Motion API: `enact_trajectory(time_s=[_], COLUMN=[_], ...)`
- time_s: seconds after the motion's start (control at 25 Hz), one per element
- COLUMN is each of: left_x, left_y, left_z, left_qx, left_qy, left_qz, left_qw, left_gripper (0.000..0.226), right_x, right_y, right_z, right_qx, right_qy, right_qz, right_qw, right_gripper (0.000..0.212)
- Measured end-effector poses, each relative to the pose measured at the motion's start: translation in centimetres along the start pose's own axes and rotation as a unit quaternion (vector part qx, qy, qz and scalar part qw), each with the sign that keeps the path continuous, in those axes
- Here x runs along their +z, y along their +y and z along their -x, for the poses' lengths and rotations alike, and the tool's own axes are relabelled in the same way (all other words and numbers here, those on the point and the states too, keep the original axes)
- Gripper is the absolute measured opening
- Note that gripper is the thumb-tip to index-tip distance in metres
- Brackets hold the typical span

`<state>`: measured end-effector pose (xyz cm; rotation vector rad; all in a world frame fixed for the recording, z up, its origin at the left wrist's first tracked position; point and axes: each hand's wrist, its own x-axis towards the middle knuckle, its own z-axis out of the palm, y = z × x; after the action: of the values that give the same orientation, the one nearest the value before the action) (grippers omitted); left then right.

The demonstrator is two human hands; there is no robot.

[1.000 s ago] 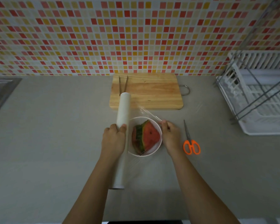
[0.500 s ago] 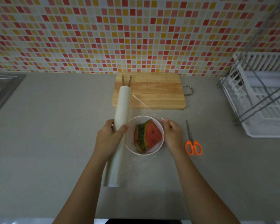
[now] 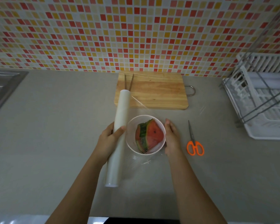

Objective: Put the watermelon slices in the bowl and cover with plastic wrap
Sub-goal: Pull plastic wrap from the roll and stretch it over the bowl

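Observation:
A white bowl (image 3: 131, 143) stands on the grey counter and holds several watermelon slices (image 3: 149, 136), red flesh up, green rinds to the left. A long white roll of plastic wrap (image 3: 120, 120) lies just left of the bowl, and my left hand (image 3: 109, 139) grips it around the middle. Clear film (image 3: 140, 103) stretches from the roll across the bowl to the right. My right hand (image 3: 171, 138) lies flat with straight fingers against the bowl's right side, pressing the film down there.
A wooden cutting board (image 3: 152, 91) with two chopsticks (image 3: 128, 81) lies behind the bowl. Orange-handled scissors (image 3: 194, 143) lie to the right. A white dish rack (image 3: 265, 101) fills the right edge, and a steel sink (image 3: 2, 88) the far left.
My right hand let go of the pinched film edge and flattened against the bowl's side. The roll tilted, its far end swinging slightly right and its near end left.

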<state>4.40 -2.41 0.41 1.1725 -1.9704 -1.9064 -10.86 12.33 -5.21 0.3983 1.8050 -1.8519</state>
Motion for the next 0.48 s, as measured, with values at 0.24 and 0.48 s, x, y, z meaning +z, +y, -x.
enact_trajectory(time_s=[0.24, 0.48], left_x=[0.2, 0.1], left_y=[-0.7, -0.6], left_z=[0.0, -0.1], left_qx=[-0.002, 0.008], left_qy=[0.005, -0.004], left_qz=[0.023, 0.014], left_qw=[1.0, 1.0], left_gripper=[0.054, 0.052], right_x=[0.9, -1.4], right_y=[0.6, 0.3], right_z=[0.2, -0.2], right_qx=[-0.029, -0.135], right_qy=[0.031, 0.148], right_qz=[-0.142, 0.155], right_qw=[0.989, 0.967], right_gripper=[0.021, 0.027])
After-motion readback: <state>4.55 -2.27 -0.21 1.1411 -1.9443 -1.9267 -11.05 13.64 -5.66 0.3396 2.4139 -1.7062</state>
